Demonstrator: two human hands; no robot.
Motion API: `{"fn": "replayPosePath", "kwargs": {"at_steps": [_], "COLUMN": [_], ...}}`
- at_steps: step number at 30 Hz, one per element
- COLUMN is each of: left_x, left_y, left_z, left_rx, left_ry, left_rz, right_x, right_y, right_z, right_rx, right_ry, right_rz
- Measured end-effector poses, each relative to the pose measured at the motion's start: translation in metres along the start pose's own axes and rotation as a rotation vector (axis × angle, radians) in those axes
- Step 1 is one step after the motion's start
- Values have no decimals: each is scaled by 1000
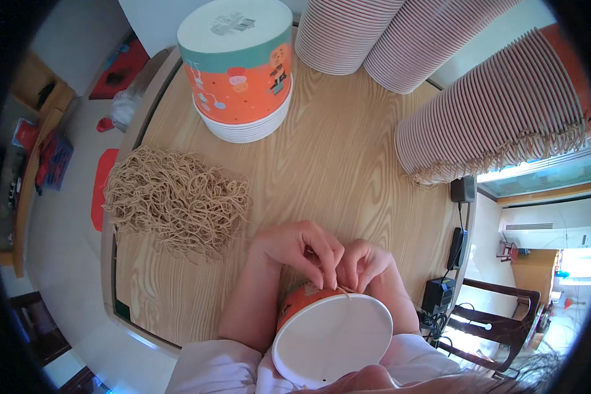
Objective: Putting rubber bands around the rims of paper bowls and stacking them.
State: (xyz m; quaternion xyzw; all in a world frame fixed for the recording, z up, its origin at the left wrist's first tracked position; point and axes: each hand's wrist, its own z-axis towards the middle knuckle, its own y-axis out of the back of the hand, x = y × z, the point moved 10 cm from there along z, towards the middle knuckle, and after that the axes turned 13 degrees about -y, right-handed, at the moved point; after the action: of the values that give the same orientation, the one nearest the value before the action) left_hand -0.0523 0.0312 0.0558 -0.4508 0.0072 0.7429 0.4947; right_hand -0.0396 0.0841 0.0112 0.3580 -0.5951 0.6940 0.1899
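Head view: wood table (335, 171) beyond orange/white tub (331, 341); tall tub stack (492, 105), upper R of tub; tan string pile (177, 197), upper L of tub; L hand (302, 251) & R hand (370, 264) at tub's far edge, both pinched narrow, apparently on thin string (345, 293). Prob. mid-tying; next, likely pull string snug, tub steady.
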Motion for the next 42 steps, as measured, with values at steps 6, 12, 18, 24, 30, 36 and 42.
{"fn": "replayPosePath", "kwargs": {"at_steps": [6,12,18,24,30,36,42], "left_x": [0,-4,-11,-21,-17,-42,-22], "left_y": [4,9,10,15,-4,-7,-3], "left_z": [-2,-2,-4,-6,1,3,-5], "left_rx": [-112,-121,-147,-168,-76,-50,-35], "left_ry": [-49,-94,-152,-163,51,54,4], "left_rz": [-101,-99,-77,-7,81,369,368], "right_x": [-5,-26,3,35,63,81,84], "right_y": [3,-4,-16,7,-3,1,-4], "right_z": [10,6,16,-7,-16,-25,-24], "right_rx": [-159,10,-169,-582,-686,-959,-953], "right_ry": [-100,-211,-119,22,85,-10,-107], "right_rz": [23,-27,-83,-69,-279,-723,-859]}}
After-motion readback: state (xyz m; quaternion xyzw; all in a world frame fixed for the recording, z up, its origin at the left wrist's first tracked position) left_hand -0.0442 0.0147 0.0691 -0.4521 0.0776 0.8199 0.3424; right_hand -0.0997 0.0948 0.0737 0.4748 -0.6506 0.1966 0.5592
